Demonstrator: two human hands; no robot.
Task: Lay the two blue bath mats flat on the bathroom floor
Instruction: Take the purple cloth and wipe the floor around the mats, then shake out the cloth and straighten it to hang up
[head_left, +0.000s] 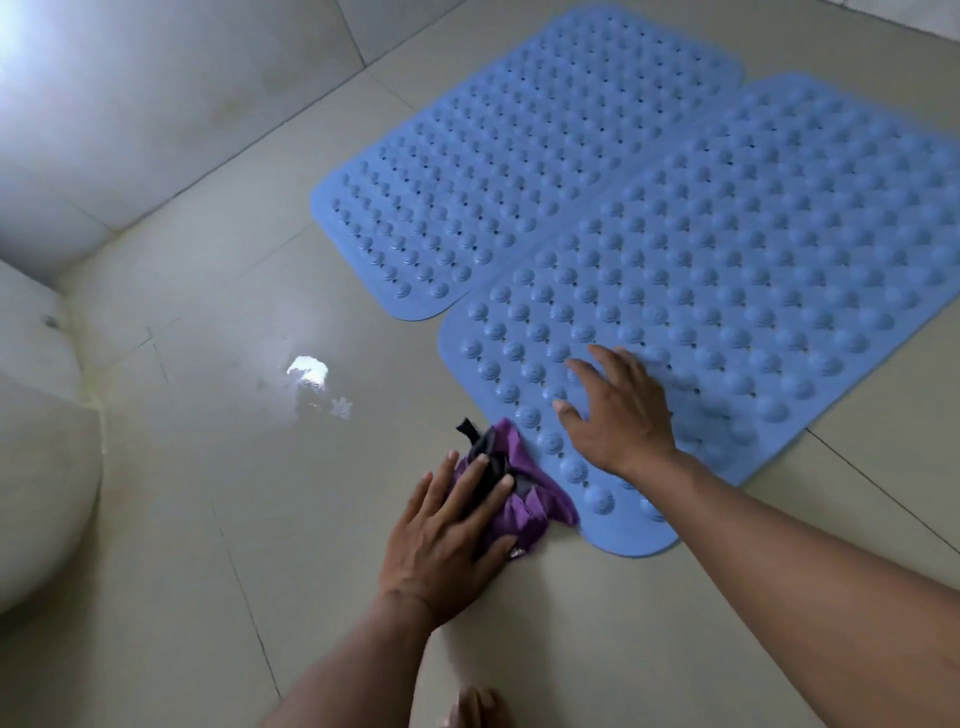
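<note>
Both mats down, nearly finished

My right hand (618, 415) pressed open-palmed on the near mat (727, 291); my left hand (447, 525) lay flat on a purple cloth (524, 499), gripping nothing; the far mat (498, 166) already lay flat on the floor (208, 467).

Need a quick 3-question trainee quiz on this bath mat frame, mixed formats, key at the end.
1. True or false: the right hand rests palm down on the nearer blue mat.
2. What lies under the left hand? A) a sponge B) a purple and black cloth C) a brush
3. Fill in: the farther blue mat lies ____ on the tiled floor, alongside the nearer one.

Key: 1 true; 2 B; 3 flat
</note>
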